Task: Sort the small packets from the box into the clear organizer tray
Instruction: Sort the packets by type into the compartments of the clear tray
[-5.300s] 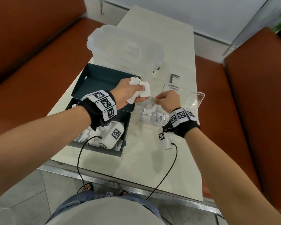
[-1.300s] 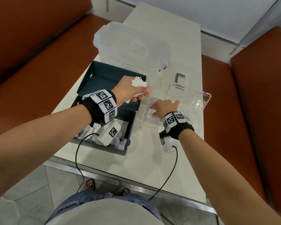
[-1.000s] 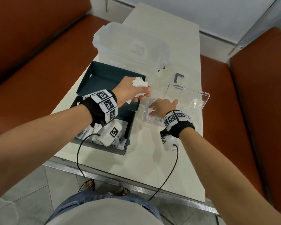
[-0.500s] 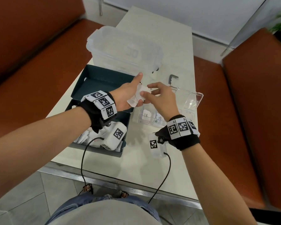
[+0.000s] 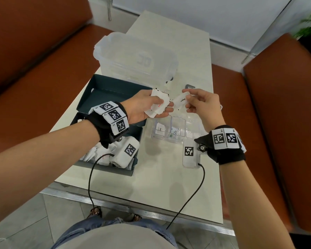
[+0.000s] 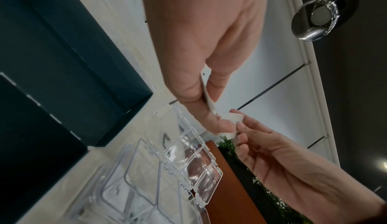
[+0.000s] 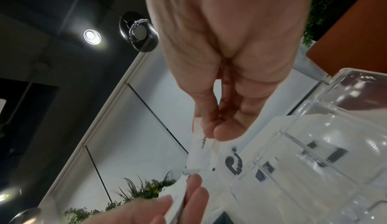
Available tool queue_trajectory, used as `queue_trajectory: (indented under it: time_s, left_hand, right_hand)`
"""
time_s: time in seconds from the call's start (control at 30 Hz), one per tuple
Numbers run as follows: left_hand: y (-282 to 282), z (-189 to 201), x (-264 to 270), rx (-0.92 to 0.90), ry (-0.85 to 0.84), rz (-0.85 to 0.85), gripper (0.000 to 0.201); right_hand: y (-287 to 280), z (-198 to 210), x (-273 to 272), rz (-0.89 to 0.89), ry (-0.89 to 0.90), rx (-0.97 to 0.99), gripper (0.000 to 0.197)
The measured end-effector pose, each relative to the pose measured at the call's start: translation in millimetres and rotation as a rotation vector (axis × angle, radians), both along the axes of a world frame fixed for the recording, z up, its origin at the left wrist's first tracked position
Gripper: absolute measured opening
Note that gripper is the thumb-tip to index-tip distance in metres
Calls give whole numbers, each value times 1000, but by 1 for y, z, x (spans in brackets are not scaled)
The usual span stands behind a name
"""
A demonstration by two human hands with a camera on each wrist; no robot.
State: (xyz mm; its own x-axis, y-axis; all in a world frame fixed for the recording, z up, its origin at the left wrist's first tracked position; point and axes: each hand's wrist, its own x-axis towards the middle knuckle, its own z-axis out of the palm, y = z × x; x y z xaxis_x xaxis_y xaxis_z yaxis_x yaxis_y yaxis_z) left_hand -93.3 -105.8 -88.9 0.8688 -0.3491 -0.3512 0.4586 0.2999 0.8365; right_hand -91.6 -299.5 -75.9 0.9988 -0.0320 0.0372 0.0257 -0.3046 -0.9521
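Observation:
My left hand point(image 5: 147, 106) holds a bunch of small white packets point(image 5: 158, 103) above the table, between the dark box point(image 5: 104, 90) and the clear organizer tray point(image 5: 176, 132). My right hand point(image 5: 199, 103) pinches one white packet point(image 5: 180, 100) just right of that bunch. In the right wrist view the single packet point(image 7: 199, 151) hangs from thumb and fingers. In the left wrist view the bunch of packets point(image 6: 209, 101) shows edge-on between the fingers. More packets point(image 5: 97, 155) lie in the box's near half. Two tray compartments hold packets point(image 5: 175, 131).
A large translucent plastic container point(image 5: 135, 58) stands behind the box. A small grey metal bracket point(image 5: 189, 86) lies beyond the tray. The tray's open lid point(image 6: 199, 169) hinges away on its far side. Orange benches point(image 5: 276, 105) flank the table on both sides.
My right hand rose from the tray to the left hand, took one packet from the bunch, and now holds it slightly apart to the right. The left hand stayed over the same spot.

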Motion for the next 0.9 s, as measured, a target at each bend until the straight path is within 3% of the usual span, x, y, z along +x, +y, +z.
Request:
queue_trajectory:
  time_s: [0.23, 0.47, 0.6, 0.7, 0.9]
  left_hand:
    - [2, -8, 2, -12, -35, 57, 19]
    - [-21, -9, 1, 34, -25, 42, 26]
    - [-36, -8, -1, 60, -23, 24, 29]
    - [-44, -8, -2, 62, -17, 8, 30]
    - [-50, -9, -1, 66, -9, 14, 35]
  right_hand:
    - [-29, -4, 6, -49, 28, -140, 14]
    - [-75, -35, 15, -117, 135, -509, 14]
    - [-80, -51, 16, -5, 143, -804, 18]
    - [-68, -60, 19, 82, 134, -908, 20]
    - [-51, -80, 24, 218, 207, -1381, 26]
